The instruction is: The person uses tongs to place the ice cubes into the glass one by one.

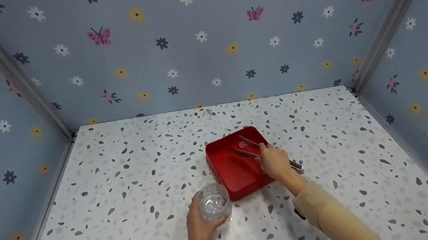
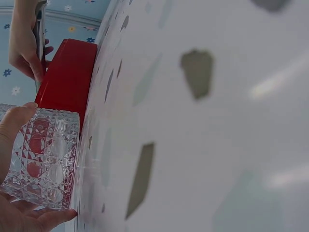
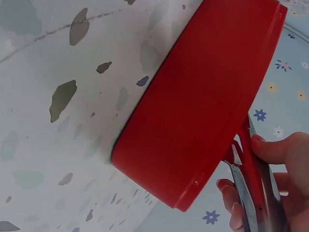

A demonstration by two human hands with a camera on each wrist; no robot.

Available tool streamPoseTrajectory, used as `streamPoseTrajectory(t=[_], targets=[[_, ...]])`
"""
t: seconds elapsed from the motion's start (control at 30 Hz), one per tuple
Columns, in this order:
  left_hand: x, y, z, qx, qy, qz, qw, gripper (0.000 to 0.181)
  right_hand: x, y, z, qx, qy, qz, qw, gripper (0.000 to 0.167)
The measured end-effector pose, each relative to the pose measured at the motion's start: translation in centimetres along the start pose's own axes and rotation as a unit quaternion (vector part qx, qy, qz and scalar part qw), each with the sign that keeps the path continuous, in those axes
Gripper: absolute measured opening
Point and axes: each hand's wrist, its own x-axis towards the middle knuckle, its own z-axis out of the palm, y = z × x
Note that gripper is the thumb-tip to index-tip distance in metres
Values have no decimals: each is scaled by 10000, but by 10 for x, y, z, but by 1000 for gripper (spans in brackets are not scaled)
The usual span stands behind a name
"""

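In the head view my left hand grips a clear cut-glass tumbler at the near left corner of a red tray. Something clear shows inside the glass, too indistinct to name. My right hand holds metal tongs over the tray's right side, their arms spread and tips inside it. Close to the tips lies a small clear, pinkish piece. The left wrist view shows the tumbler's patterned wall between thumb and fingers. In the right wrist view the tray's outer wall hides the tong tips.
The speckled white tabletop stretches around the tray. Blue flowered panels close it in at the back and both sides. A small dark object shows under the right forearm, partly hidden by the sleeve.
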Motion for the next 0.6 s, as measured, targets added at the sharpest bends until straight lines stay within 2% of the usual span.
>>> streamPoseTrajectory(t=[0.2, 0.6], targets=[[0, 1, -1, 15, 31, 85, 10000, 94, 4, 0, 6, 58, 97, 58, 9999, 26], [-1, 1, -1, -13, 46, -34, 10000, 95, 13, -2, 13, 103, -369, 413, 9984, 24]])
